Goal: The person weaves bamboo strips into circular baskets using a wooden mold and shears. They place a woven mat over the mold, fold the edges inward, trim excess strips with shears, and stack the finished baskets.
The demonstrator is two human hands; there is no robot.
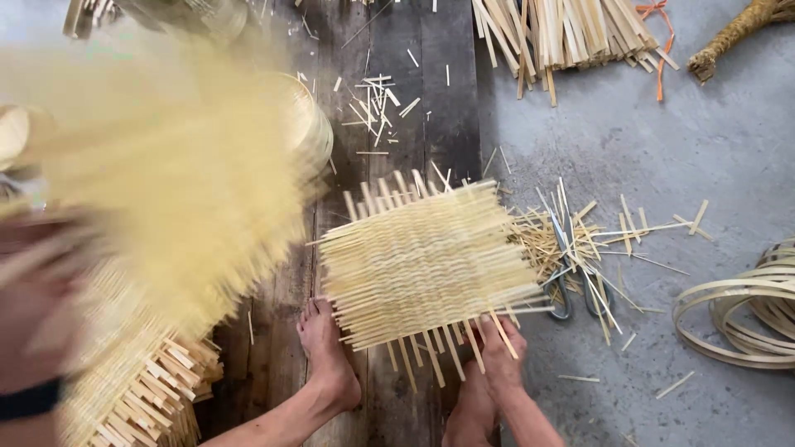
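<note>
A square woven bamboo mat (422,261) lies on dark wooden planks (414,50), with loose slat ends sticking out on all sides. My right hand (501,352) grips the slat ends at its near right corner. My bare feet (327,352) rest just below the mat's near edge. At the far left my left hand (33,306) is heavily blurred, with a dark band at the wrist. It appears to hold a second woven mat (174,190), which is raised and smeared by motion. Its fingers cannot be made out.
Scissors (571,285) lie among offcut slivers right of the mat. Coiled bamboo strips (745,319) sit at the right edge, and a bundle of slats (563,33) at the top. Round bamboo hoops (310,124) stand behind the blurred mat. Stacked woven mats (141,393) fill the bottom left.
</note>
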